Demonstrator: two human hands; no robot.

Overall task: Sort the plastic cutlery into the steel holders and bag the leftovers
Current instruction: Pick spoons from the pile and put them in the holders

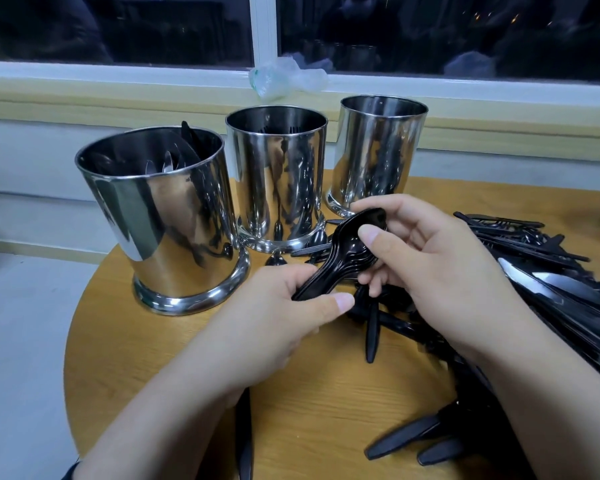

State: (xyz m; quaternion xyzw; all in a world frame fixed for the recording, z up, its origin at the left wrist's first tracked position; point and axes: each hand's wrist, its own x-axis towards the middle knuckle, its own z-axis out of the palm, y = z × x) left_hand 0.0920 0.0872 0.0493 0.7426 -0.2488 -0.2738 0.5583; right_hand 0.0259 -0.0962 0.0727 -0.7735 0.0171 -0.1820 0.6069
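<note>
Black plastic spoons [340, 261], nested into a stack, held over the round wooden table [160, 344] by both hands. Left hand [278, 327] pinching the handle end between thumb and fingers; right hand [430, 258] curled round the bowl end, thumb pressed on the top bowl, so both grips closed on the same stack. Judged step: gathering and squaring up spoons before dropping them into a holder. Three steel holders in a row behind: left holder [167, 220] already carrying cutlery, knife-like tips showing above its rim; middle holder [278, 178] with what look like fork tines inside; right holder [378, 150] showing nothing inside from this angle. Loose pile of cutlery [548, 292] spread to the right and near edge of the table, far from sorted. Crumpled clear plastic bag [284, 77] on the window sill, untouched. Next move, as judged: release by one hand, then lift and tip the stack upright into the likely spoon holder on the right, clear of the rim, without letting the nested stack fan apart.
</note>
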